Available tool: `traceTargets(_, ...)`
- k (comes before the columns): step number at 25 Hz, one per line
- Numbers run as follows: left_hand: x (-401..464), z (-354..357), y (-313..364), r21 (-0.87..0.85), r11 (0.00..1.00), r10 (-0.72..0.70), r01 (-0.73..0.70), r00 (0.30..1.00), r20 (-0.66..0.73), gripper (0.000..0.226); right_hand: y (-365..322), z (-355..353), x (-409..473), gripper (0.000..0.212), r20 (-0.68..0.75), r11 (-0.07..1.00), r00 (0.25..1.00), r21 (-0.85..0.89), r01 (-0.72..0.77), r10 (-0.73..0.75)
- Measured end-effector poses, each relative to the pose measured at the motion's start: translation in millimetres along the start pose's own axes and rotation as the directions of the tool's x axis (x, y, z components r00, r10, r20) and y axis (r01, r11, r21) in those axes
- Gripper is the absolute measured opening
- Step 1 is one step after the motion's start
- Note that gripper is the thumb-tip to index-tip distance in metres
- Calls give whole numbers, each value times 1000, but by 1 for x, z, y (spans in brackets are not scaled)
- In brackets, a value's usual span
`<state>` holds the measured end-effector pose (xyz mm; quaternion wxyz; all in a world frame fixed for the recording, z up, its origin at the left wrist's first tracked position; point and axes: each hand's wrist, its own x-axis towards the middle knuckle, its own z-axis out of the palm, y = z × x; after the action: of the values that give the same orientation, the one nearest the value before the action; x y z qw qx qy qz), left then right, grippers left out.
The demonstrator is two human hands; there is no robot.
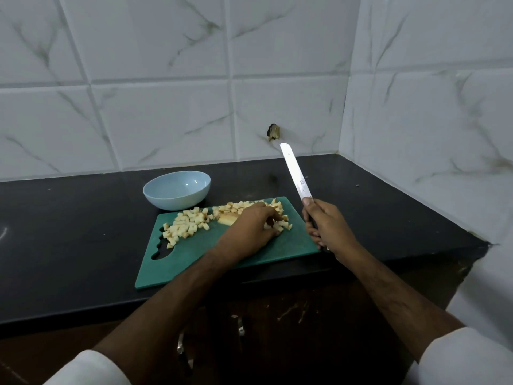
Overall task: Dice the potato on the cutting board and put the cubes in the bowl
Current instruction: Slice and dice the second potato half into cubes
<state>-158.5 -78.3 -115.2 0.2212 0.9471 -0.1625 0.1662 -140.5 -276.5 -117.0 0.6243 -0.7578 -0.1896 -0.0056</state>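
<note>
While the right hand (323, 226) grips the knife (295, 173) by its handle, blade raised and pointing away from the board, the left hand (249, 230) lies on the green cutting board (222, 259) with its fingers curled over some potato cubes (186, 226). More cubes lie left of this hand, and an uncut potato piece (228, 218) just beside its thumb side. Beyond it, on the bench (69, 232), stands the blue bowl (176, 193), which holds no cubes. These cubes look light, firm and wet, so they probably slip; scooping many together should work better than pinching.
</note>
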Motion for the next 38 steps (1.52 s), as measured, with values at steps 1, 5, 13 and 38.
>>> traceTargets(1, 4, 2, 2, -10, 1000, -6, 5, 1000, -15, 32, 0, 0, 0, 40, -2, 1000, 1000, 4, -2, 2)
traceTargets(5, 9, -4, -2, -64, 998, -16, 11, 996, -89, 38, 0, -1, 1, 40, -3, 1000, 1000, 16, -2, 3)
traceTargets(13, -26, -47, -62, 341, 935, 141, -94, 983, -116, 20, 1, -2, 1, 40, 1, 1000, 1000, 4, -11, 11)
traceTargets(38, -47, -52, -45, 476, 701, 509, -531, 840, 187, 27, -1, 0, 0, 40, -4, 1000, 1000, -15, -18, 18)
